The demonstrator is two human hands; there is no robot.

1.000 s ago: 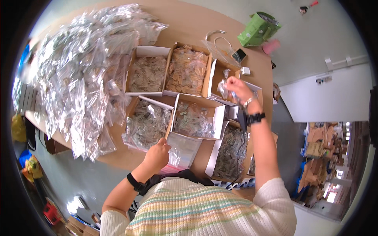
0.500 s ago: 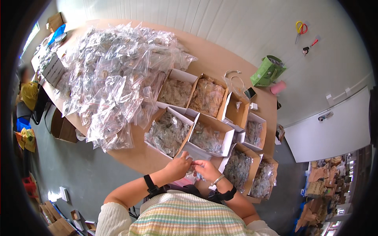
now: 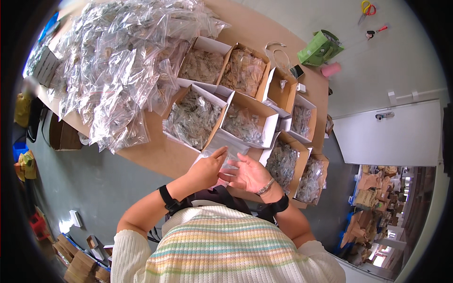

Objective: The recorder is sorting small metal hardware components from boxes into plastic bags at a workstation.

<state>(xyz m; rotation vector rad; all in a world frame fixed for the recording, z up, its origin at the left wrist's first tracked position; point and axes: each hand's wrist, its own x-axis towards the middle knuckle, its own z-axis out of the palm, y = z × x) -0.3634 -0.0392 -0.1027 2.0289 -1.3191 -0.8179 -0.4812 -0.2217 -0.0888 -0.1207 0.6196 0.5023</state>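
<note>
My left hand (image 3: pixel 205 170) is closed at the table's near edge, its fingers pinching a clear plastic bag (image 3: pixel 231 152) that shows beyond and beside the fingertips. My right hand (image 3: pixel 251 175) faces it with the palm turned up and the fingers spread, their tips close to the bag. Whether those tips touch the bag is hard to tell. Just beyond the hands stand an open white box (image 3: pixel 218 136) of small clear packets and another box (image 3: pixel 269 139) of clear packets with small pieces. To the right sits a box of grey packets (image 3: pixel 283 165).
A large heap of filled clear bags (image 3: pixel 127 61) covers the table's left side. More open boxes, one nearly bare inside (image 3: pixel 281 96), stand toward the back right. A green bag (image 3: pixel 321 48) and a pink roll (image 3: pixel 331 69) are by the wall. A person (image 3: pixel 22 111) is at far left.
My hands, earlier together at the fingertips over the bag, have parted slightly; the right has opened with its palm up. The whole view has shifted, so the table appears higher.
</note>
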